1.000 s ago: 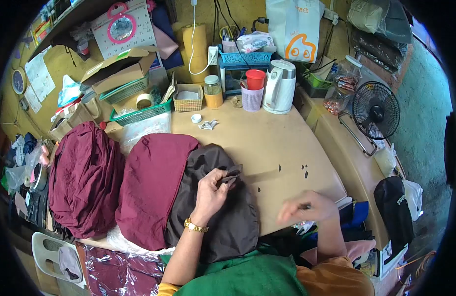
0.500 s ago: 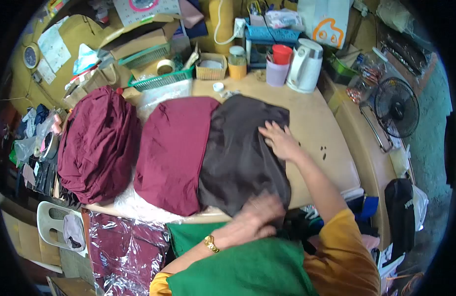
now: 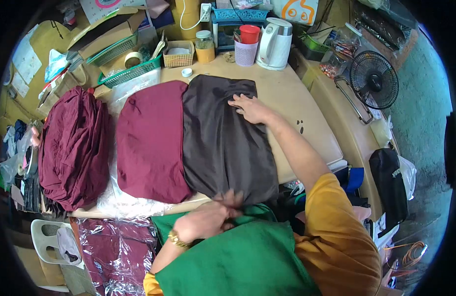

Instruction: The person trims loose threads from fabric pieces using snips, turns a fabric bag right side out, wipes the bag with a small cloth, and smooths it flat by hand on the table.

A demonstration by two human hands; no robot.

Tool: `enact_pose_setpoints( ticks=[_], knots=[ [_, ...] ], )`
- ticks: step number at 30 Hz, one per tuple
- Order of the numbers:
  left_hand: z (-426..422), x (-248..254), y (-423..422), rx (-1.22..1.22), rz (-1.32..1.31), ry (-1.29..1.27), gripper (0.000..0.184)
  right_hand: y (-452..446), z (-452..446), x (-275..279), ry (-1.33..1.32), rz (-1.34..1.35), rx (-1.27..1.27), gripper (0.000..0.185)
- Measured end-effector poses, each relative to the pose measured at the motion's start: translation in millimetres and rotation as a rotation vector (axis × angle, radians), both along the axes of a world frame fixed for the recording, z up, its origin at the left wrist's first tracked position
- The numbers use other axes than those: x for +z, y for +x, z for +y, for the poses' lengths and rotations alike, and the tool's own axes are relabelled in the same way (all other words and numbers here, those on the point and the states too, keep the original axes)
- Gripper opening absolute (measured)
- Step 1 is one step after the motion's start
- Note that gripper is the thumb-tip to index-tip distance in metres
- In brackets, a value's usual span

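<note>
A dark brown-black cloth piece point(image 3: 223, 133) lies spread on the table, its left edge along a flat maroon cloth piece point(image 3: 151, 143). My right hand point(image 3: 250, 108) rests on the dark cloth's upper right part, palm down with fingers spread. At the dark cloth's front edge is my left hand point(image 3: 205, 219), with a gold watch point(image 3: 178, 239) on the wrist. Motion smears its fingers, so their grip cannot be made out. Green cloth point(image 3: 233, 256) covers my lap and chest, just below the left hand.
A heap of maroon cloth point(image 3: 75, 148) sits on the left of the table point(image 3: 297, 98). Along the back stand a green basket point(image 3: 134, 71), a jar point(image 3: 204, 47), a purple cup point(image 3: 246, 52) and a white kettle point(image 3: 275, 44). A black fan point(image 3: 373, 79) stands at right.
The view has shifted, so the table's things sit further left and higher. My left hand has moved left along the dark cloth's front edge. My right hand still lies on the dark cloth.
</note>
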State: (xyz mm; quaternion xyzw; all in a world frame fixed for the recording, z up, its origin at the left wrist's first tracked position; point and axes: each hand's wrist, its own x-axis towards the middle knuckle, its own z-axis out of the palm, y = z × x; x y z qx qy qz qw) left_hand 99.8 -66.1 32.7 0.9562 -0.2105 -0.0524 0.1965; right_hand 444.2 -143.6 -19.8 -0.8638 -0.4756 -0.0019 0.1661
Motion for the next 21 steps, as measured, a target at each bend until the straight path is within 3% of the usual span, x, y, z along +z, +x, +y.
enact_pose_setpoints(
  ticks=[2,3,4,6,7,9,10,13,14,16,18,19,21],
  knots=[
    [14,44,3,-0.212,0.916,-0.441,0.046,14,1,36,-0.248,0.237,0.205,0.033],
    [19,47,-9,-0.098,0.588,-0.473,0.043,14,3,52,-0.23,0.279,0.148,0.03],
    [22,45,-11,-0.08,0.579,-0.467,0.043,15,7,64,-0.223,0.271,0.166,0.03],
    [29,35,-11,0.429,-0.225,-0.421,0.055,17,17,83,-0.052,0.47,-0.095,0.036],
    [31,30,-12,0.449,-0.239,-0.408,0.055,32,23,69,-0.045,0.464,-0.069,0.036],
    [29,11,-19,0.606,-0.128,0.31,0.069,74,42,19,0.266,0.198,-0.097,0.049],
    [27,1,-24,0.526,0.112,0.295,0.08,78,49,20,0.276,0.192,-0.073,0.049],
    [26,22,-42,0.539,0.203,0.167,0.075,92,72,12,0.231,0.646,-0.272,0.072],
    [33,33,-42,0.481,0.284,0.124,0.074,97,78,5,0.231,0.646,-0.262,0.072],
    [43,37,-38,0.428,0.365,0.078,0.074,76,84,11,0.367,0.136,-0.263,0.075],
    [48,24,-27,0.737,-0.021,-0.196,0.072,42,72,32,0.333,0.203,-0.215,0.071],
    [42,23,-14,0.818,-0.217,-0.12,0.076,25,65,40,0.328,0.212,-0.177,0.068],
    [47,-9,0,0.895,-0.218,-0.034,0.079,2,47,34,0.319,0.219,-0.137,0.066]
  ],
)
